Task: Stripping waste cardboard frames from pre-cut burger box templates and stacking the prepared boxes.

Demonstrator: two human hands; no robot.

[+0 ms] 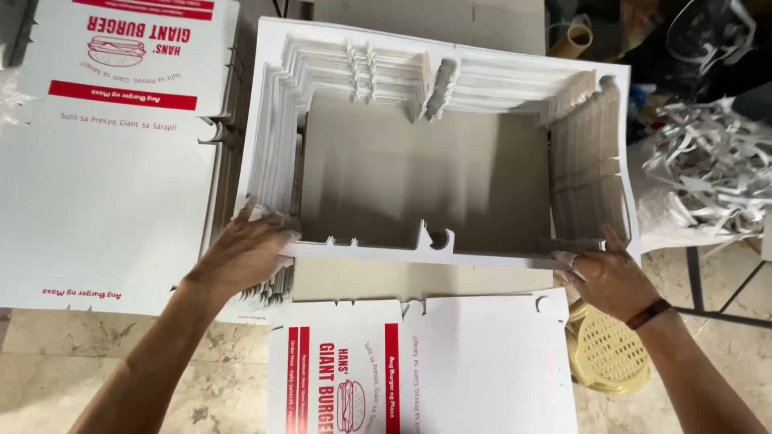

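A thick stack of white die-cut cardboard frames [362, 72] with a large rectangular hole in the middle lies in front of me, its cut edges layered like steps. My left hand [245, 253] presses on the stack's near left corner, fingers spread over the edge. On the near right corner rests my right hand [609, 277], a dark band on its wrist, fingertips touching the near strip [426, 251]. Through the hole a plain grey-white board [418, 173] shows underneath.
Flat white printed box blanks with red stripes and a burger drawing lie at the left [104, 161] and near me [426, 370]. A pile of white paper offcuts [708, 161] sits at the right. A yellow plastic stool [607, 350] stands below my right wrist. A cardboard tube [575, 36] lies behind.
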